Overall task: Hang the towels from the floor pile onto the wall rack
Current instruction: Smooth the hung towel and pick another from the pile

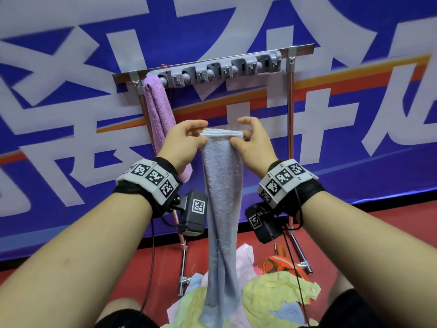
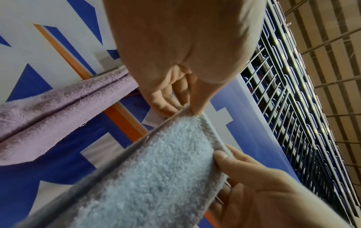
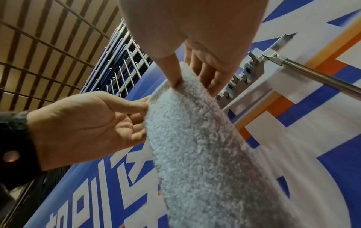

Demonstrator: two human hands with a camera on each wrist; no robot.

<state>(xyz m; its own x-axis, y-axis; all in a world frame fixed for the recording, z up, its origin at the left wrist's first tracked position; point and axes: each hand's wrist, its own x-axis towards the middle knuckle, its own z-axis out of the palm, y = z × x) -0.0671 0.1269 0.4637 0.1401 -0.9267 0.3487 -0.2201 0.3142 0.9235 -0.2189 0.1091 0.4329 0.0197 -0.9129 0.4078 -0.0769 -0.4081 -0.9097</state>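
Both hands are up in front of the rack, pinching the top edge of a light blue towel point(image 1: 222, 176). The left hand point(image 1: 183, 144) has one top corner caught between thumb and fingers, and the right hand point(image 1: 251, 143) pinches the other corner the same way, so the folded top edge sits stretched between them. The rest of the towel hangs straight down, a bit twisted, and its bottom end reaches the floor pile point(image 1: 272, 297), a heap of yellow, pink, blue and orange cloths on the red floor point(image 1: 354, 233).

The wall rack point(image 1: 220, 69) is a grey strip of clips on a metal bar, fixed against a blue and white banner point(image 1: 71, 91), above and behind the hands. A purple towel point(image 1: 157, 114) already hangs from its leftmost end, just beside the left hand. The blue towel is below the clips, not touching the rack.
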